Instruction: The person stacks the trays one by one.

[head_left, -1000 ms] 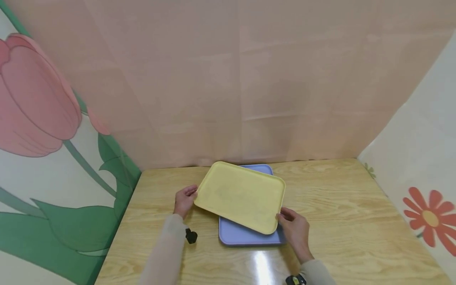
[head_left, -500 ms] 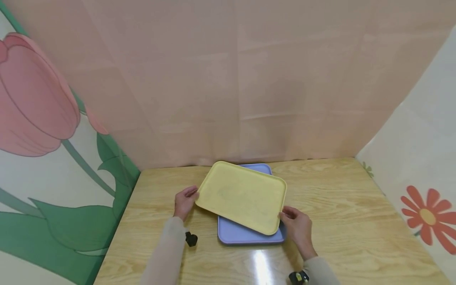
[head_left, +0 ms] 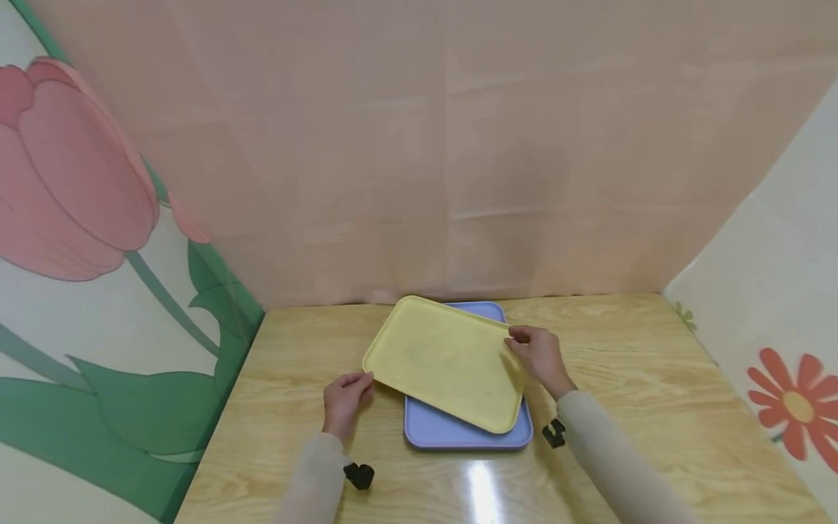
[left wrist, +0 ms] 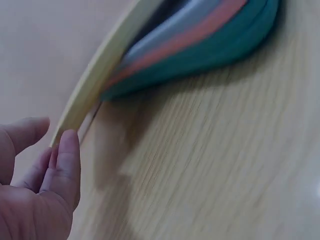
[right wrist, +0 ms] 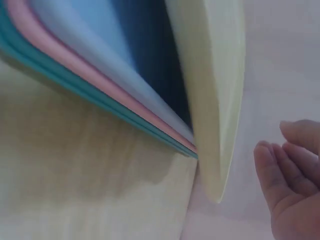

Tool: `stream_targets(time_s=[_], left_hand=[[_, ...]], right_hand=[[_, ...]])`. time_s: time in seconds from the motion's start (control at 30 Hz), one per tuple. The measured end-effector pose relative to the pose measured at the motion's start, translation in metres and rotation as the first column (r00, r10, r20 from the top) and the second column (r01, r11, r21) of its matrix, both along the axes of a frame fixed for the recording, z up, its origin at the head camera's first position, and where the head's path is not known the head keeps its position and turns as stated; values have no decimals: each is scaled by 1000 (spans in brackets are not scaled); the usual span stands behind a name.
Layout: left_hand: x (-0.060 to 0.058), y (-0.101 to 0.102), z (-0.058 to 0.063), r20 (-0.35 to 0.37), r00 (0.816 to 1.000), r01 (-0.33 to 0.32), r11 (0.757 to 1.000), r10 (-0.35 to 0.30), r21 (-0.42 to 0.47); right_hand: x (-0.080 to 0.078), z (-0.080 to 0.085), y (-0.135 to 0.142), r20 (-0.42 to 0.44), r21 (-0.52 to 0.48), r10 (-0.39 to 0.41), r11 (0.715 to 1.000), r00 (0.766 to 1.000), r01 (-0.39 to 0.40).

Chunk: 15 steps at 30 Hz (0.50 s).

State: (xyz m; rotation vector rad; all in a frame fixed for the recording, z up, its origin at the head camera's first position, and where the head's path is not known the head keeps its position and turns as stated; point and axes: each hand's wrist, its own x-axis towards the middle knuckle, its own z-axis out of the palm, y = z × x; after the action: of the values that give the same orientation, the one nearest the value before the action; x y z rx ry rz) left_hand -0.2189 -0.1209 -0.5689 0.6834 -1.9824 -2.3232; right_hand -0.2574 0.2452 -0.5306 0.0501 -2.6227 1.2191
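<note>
A yellow rectangular tray [head_left: 445, 364] lies turned at an angle over a blue tray [head_left: 458, 429] in the head view. Both wrist views show a stack beneath it, with a pink tray [right wrist: 95, 72] and a teal tray [right wrist: 65, 75] under the blue one. My left hand [head_left: 345, 402] pinches the yellow tray's near left corner, fingers below and thumb above. By its far right corner is my right hand [head_left: 538, 356], fingers loosely bent. The right wrist view shows a gap between this hand and the yellow tray's edge.
The stack stands on a wood-grain table [head_left: 655, 407], near a pinkish cloth backdrop [head_left: 445, 145] at the rear. A flower-printed panel [head_left: 164, 407] rises on the left, another panel [head_left: 799, 291] on the right.
My right hand has left the yellow tray's near right corner and moved back to its far right corner. The left hand has slid slightly nearer along the left corner. The trays hold their place.
</note>
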Motion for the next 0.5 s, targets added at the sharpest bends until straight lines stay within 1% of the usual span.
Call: stream_targets(time_s=[0.07, 0.13, 0.3, 0.4, 0.5], left_hand=[[6, 7, 0, 6, 1000, 21, 999, -22, 46], [13, 15, 1, 22, 999, 43, 997, -45, 65], [28, 32, -1, 48, 991, 118, 989, -123, 87], [33, 40, -3, 36, 988, 149, 983, -153, 110], [35, 46, -6, 35, 987, 153, 979, -159, 134]], right_hand=[[-12, 3, -1, -1, 8, 52, 999, 999, -52], [-22, 4, -1, 13, 17, 86, 996, 996, -86], [-41, 1, 0, 73, 45, 124, 991, 990, -127], [-52, -3, -1, 84, 83, 153, 984, 985, -160], [-62, -7, -4, 92, 109, 174, 977, 980, -184]])
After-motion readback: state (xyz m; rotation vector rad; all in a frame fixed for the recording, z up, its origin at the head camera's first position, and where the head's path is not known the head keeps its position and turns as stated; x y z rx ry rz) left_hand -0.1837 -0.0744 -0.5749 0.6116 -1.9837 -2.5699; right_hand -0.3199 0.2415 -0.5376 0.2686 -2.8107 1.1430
